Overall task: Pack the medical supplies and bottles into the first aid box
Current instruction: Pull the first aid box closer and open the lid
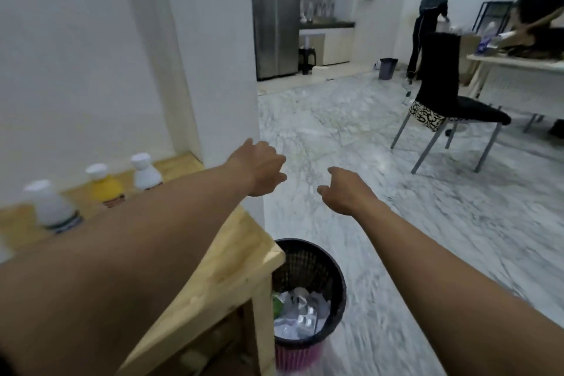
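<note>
Three bottles stand in a row on the wooden table (232, 256) at the left: a white bottle (53, 206) nearest me, a yellow bottle (105, 184) in the middle and another white bottle (146, 172) farthest. My left forearm crosses in front of them and hides their lower parts. My left hand (259, 168) reaches out past the table's corner, fingers loosely curled, holding nothing. My right hand (345, 189) hangs over the marble floor, fingers apart and empty. No first aid box is in view. The frame is blurred.
A black mesh wastebasket (332, 281) with crumpled paper stands on the floor beside the table's corner. A white wall (213, 70) rises behind the table. A black chair (442, 94), a second table (515, 62) and two people are at the far right.
</note>
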{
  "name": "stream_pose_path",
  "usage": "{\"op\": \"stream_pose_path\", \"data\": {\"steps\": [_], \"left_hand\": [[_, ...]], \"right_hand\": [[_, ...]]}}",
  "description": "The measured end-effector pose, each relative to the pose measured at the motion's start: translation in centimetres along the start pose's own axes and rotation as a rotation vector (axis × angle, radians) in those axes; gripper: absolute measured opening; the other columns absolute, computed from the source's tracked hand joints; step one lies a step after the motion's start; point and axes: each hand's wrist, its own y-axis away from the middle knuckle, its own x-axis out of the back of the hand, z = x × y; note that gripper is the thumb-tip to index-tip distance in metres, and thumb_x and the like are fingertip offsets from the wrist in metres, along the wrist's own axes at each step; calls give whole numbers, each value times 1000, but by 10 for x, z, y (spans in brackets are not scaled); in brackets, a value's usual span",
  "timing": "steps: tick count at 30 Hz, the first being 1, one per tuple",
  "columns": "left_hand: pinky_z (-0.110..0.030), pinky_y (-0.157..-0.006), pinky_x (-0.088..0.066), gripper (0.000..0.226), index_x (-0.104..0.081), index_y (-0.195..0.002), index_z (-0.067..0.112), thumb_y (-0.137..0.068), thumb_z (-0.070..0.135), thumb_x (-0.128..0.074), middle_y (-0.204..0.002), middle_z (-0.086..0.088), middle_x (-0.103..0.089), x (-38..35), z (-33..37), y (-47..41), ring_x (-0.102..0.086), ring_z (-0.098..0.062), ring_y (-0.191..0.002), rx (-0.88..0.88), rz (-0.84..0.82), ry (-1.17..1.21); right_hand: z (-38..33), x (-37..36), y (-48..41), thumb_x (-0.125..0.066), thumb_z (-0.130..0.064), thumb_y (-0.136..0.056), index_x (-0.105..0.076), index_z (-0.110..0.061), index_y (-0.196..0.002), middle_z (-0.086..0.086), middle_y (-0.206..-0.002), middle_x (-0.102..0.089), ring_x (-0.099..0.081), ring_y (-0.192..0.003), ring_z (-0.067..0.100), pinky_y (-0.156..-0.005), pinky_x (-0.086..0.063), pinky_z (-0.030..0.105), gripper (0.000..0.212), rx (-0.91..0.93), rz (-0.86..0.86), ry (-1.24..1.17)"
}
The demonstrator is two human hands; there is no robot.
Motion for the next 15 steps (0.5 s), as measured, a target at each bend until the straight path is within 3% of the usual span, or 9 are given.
{"op": "stream_pose_path", "data": {"steps": [5, 11, 15], "left_hand": [[-49, -110, -29, 47, -53, -134, 16, -103, 45, -35, -133, -8, -58, 42, -21, 91, -41, -29, -135, 71, 83, -68], [-46, -108, -31, 46, -51, -134, 17, -102, 45, -34, -132, -7, -59, 76, -52, 202, -44, -28, -133, 212, 255, -96], [-49, -114, -24, 49, -47, -141, 19, -102, 45, -34, -143, -7, -54, 82, -75, 277, -36, -28, -142, 374, 246, -113]], "right_hand": [[-57, 37, 39, -50, -34, -101, -32, -8, -152, 14, -151, -44, -44, -135, 31, -101, -41, 39, 60, 109, 72, 56], [-135, 55, 94, -48, -35, -101, -31, -10, -153, 11, -154, -40, -38, -140, 28, -106, -37, 40, 60, 267, 116, 44], [-185, 54, 128, -46, -39, -102, -28, -13, -156, 10, -158, -36, -34, -144, 28, -110, -34, 41, 63, 383, 124, 30]]}}
